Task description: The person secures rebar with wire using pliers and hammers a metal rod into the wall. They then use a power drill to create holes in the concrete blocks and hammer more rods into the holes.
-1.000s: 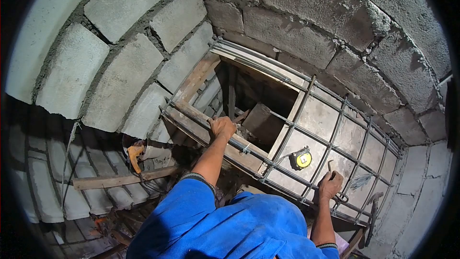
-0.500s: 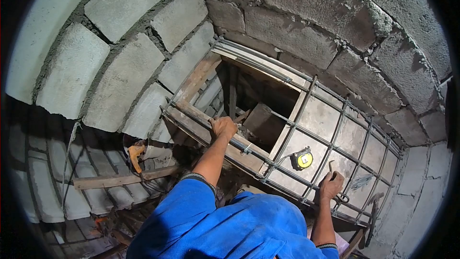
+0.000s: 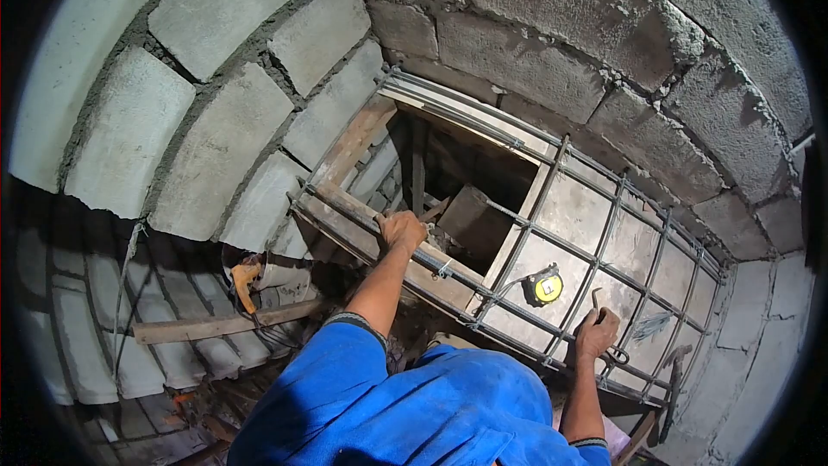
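My left hand (image 3: pixel 403 230) is closed around a steel reinforcing bar (image 3: pixel 461 274) along the near edge of the wooden formwork frame. In my right hand (image 3: pixel 597 331) is a tie-wire hook (image 3: pixel 595 297), its bent tip sticking up past the fingers and a looped end showing below the hand. That hand is over the near side of the rebar grid (image 3: pixel 592 266). A yellow and black tape measure (image 3: pixel 544 286) lies on the panel (image 3: pixel 580 207) under the grid, left of my right hand. Thin tie wires (image 3: pixel 653 326) lie to its right.
Beyond my left hand is a square opening (image 3: pixel 457 168) in the formwork. Block walls (image 3: pixel 526 52) rise behind and at the left. A hammer (image 3: pixel 671 393) hangs at the grid's right end. An orange-handled tool (image 3: pixel 245 283) and a wooden plank (image 3: pixel 216 321) are lower left.
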Tool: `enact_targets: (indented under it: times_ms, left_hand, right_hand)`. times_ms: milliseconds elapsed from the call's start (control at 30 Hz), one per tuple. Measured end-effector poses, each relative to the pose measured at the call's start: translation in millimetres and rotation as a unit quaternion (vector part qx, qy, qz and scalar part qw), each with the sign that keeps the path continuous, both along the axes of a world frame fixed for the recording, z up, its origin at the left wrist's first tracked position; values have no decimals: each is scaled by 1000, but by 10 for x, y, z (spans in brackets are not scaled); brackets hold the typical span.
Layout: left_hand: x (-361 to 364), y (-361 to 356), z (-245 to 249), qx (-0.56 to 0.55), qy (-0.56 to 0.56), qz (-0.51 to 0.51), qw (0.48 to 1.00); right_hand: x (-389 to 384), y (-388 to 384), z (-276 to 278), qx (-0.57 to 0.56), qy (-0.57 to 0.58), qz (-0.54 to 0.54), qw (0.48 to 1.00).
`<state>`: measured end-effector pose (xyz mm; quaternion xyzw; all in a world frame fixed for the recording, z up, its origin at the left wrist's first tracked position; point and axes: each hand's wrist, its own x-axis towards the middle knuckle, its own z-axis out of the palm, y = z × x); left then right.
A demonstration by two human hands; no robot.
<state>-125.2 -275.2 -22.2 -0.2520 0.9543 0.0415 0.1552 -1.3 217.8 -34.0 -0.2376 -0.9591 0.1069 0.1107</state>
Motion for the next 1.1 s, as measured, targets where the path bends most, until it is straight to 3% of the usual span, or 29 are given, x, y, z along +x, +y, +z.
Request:
enact_targets:
  times_ms: [1100]
  left_hand:
    - [12,0,-4,3,-1,-5,1000]
  right_hand:
    - [13,-30,35,15,21,13,1000]
